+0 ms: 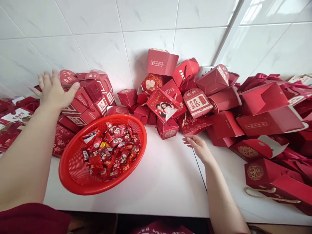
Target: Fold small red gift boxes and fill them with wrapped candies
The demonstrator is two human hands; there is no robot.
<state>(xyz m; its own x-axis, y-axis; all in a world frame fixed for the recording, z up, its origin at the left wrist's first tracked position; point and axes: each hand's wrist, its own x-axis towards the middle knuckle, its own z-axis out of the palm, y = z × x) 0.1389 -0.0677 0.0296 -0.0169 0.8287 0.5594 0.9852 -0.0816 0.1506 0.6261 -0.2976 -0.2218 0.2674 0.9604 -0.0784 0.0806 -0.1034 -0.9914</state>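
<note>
My left hand (54, 92) is spread wide against the near-left side of stacked red gift boxes (89, 94) with white character labels. Its thumb lies over a box, and whether it presses on it I cannot tell. Low over the white table (165, 175), my right hand (197, 147) has its fingers stretched out with nothing in them. Just beyond its fingertips lies a dark red patterned box (196, 125) with a gold cord. Between my arms stands a red plastic basket (70, 175), tilted in view, holding many wrapped candies (117, 141).
A heap of red boxes, one with a couple's picture (162, 104), leans toward the white tiled wall (148, 19). More boxes crowd the right, including a box with rope handles (273, 178). Ribboned red bags (17, 113) stand at far left. A dark seam (200, 169) crosses the table.
</note>
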